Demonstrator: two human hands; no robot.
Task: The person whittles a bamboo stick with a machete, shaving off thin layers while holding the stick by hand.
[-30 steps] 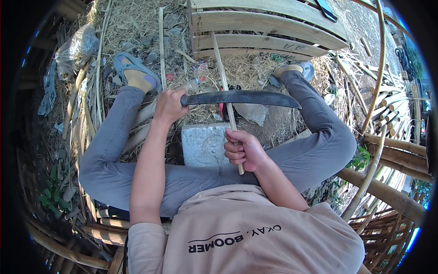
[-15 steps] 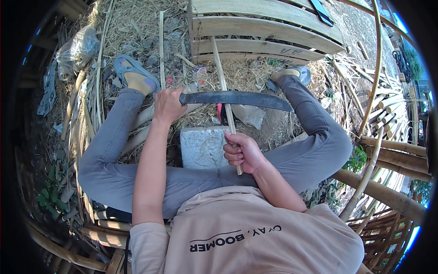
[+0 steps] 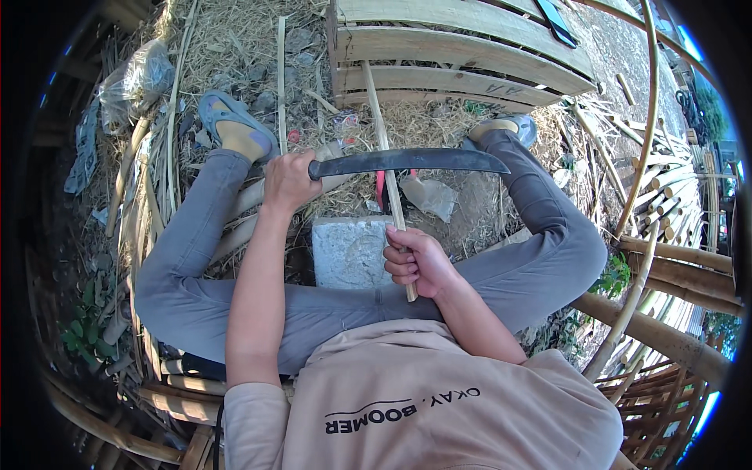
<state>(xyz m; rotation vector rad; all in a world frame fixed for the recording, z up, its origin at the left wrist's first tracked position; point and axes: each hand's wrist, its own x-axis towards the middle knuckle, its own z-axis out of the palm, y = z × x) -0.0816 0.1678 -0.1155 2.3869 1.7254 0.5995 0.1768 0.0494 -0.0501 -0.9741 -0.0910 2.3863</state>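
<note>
My left hand (image 3: 290,182) is closed round the handle of a machete (image 3: 415,160). Its long dark, curved blade reaches to the right, the tip close to my right shin. Under the blade a pale bamboo strip (image 3: 395,205) runs away from me; whether the two touch I cannot tell. Near my lap my right hand (image 3: 421,261) grips the strip's near end, and its far end meets the slats of a wooden crate (image 3: 462,48). A whitish stone block (image 3: 348,252) stands between my thighs, left of my right hand.
Dry straw (image 3: 227,47) and bamboo scraps litter the ground. A dark flat phone-like thing (image 3: 556,23) lies on the crate. Clear plastic bags (image 3: 141,82) sit at far left. Cut bamboo poles (image 3: 666,200) are stacked at right, beside a bamboo frame (image 3: 666,337).
The machete blade has lifted slightly away from me along the strip, its tip a little farther right. Both hands keep their grips in nearly the same places.
</note>
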